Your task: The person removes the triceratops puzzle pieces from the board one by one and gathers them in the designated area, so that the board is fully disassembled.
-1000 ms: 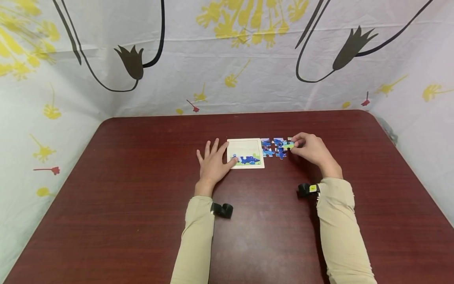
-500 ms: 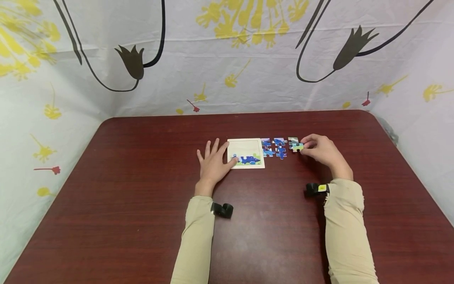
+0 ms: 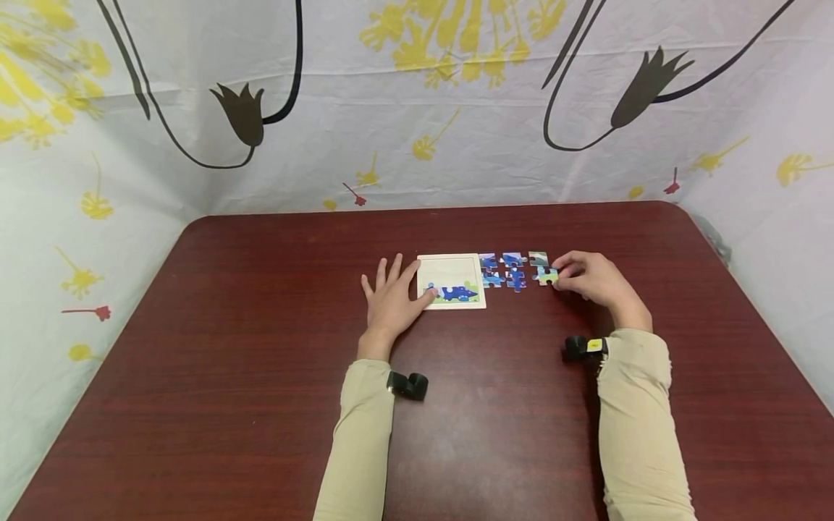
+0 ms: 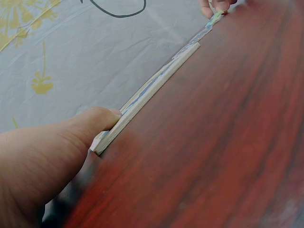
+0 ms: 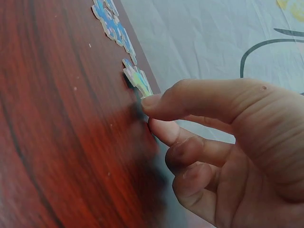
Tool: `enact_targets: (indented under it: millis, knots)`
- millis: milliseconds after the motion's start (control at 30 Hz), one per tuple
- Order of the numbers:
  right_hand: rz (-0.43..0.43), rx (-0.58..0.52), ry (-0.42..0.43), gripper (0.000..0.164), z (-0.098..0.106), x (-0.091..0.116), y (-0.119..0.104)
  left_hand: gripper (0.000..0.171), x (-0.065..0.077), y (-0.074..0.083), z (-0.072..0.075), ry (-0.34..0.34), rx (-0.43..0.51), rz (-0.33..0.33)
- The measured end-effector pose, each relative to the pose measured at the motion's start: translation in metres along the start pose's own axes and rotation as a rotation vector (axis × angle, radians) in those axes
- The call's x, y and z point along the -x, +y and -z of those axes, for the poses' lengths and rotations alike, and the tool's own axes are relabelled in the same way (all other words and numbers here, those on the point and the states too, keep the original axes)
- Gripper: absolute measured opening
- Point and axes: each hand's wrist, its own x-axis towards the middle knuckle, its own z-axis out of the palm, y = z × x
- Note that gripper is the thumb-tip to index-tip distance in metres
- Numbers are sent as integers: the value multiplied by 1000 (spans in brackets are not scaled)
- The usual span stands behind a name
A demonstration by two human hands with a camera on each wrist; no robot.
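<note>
In the head view my left hand (image 3: 392,310) lies with spread fingers at the left side of a pale puzzle tray (image 3: 449,269). Its thumb (image 4: 102,116) presses on the tray's rim in the left wrist view. A blue animal picture fills the tray's lower part; the upper part shows bare board. My right hand (image 3: 596,281) pinches a green-and-blue jigsaw piece (image 3: 546,276) between thumb and index finger. In the right wrist view that jigsaw piece (image 5: 137,80) is at the fingertips, just above or on the table; I cannot tell which.
Several blue jigsaw pieces (image 3: 514,260) lie in two rows right of the tray. Another jigsaw piece (image 3: 538,258) is just behind the pinched one. The dark red table (image 3: 260,362) ends at a patterned white cloth (image 3: 482,174) behind it.
My right hand has moved right with the pinched jigsaw piece, away from the blue pieces, then slightly towards me. The piece behind it now shows more fully. My left hand stays put.
</note>
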Motion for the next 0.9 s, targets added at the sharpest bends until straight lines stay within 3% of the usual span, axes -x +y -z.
enact_targets:
  millis: [900]
  knots:
    - [8, 8, -28, 32, -5, -3, 2, 68, 1, 1, 2, -9, 4, 10]
